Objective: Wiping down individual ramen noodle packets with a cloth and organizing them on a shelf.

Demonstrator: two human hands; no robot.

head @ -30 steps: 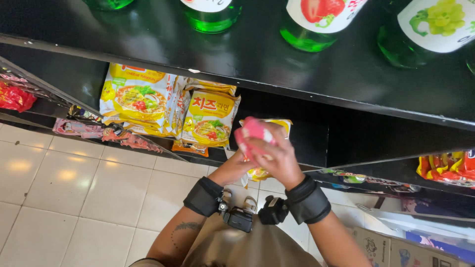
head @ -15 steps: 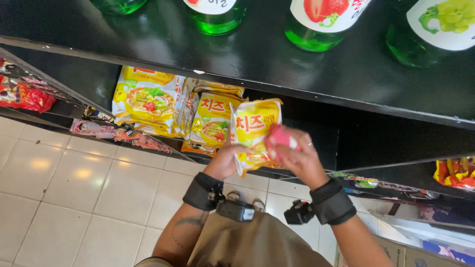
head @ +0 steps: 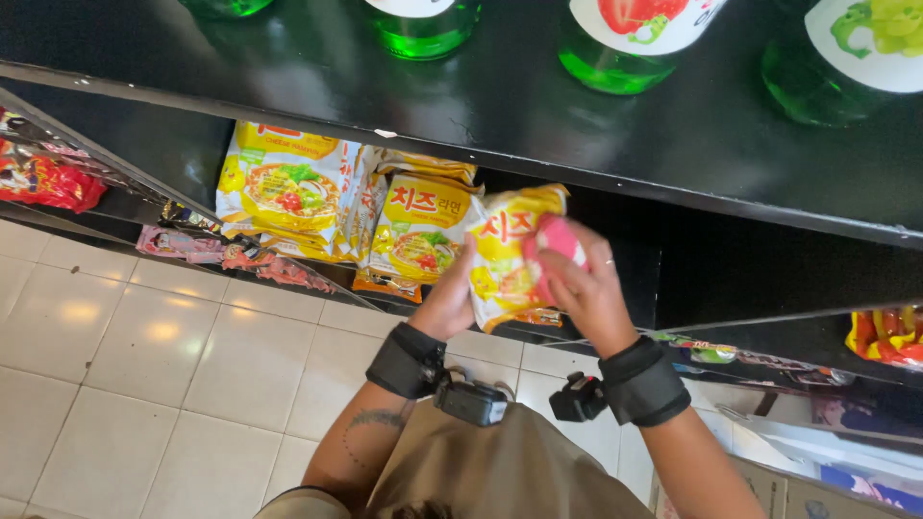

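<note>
Four green bottles point(head: 615, 58) stand on the top black shelf point(head: 500, 115), each cut off by the upper edge. Under it, three yellow noodle packets point(head: 288, 192) lean in a row on the lower shelf point(head: 663, 279) (a fourth may sit behind them, hard to tell).

One more yellow packet point(head: 500, 255) is in the person's hands, just in front of that row and clear of the shelf. The left hand point(head: 447, 303) has its grip closed on the packet's lower left edge. The right hand point(head: 586, 288) presses a pink cloth point(head: 556, 250) against the packet's front, fingers curled round the cloth. Both forearms rise from below, each with a black wrist strap, wrists bent towards each other above the white tiled floor point(head: 125, 356).
</note>
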